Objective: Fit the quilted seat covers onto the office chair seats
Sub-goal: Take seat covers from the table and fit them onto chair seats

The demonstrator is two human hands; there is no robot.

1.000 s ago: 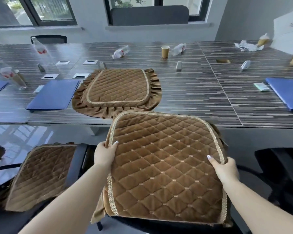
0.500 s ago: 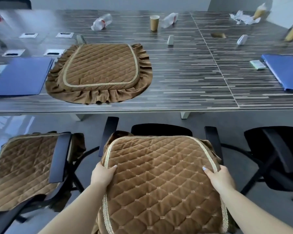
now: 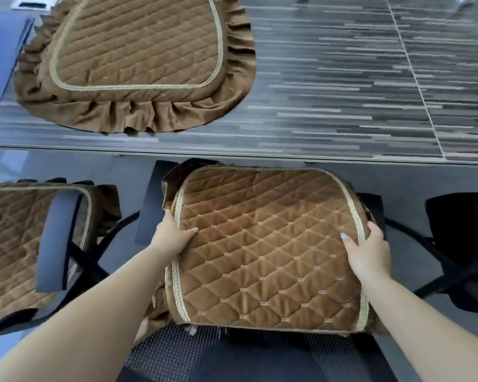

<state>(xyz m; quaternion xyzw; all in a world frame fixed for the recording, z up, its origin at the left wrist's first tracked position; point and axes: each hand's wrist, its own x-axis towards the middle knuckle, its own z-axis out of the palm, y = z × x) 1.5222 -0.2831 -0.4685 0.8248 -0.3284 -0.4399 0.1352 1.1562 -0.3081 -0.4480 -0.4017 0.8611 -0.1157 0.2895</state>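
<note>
I've lowered the quilted seat cover point(image 3: 265, 244) from table height down over the middle office chair point(image 3: 232, 351), my left hand point(image 3: 171, 235) and right hand point(image 3: 370, 249) gripping its side edges; its skirt still needs tucking. Farther off, another cover point(image 3: 138, 51) waits on the table point(image 3: 342, 92); no readable writing.

A striped, dark-grained table point(image 3: 342, 86) is seen across the top — a blue folder point(image 3: 0, 51) is laid at its left edge.
</note>
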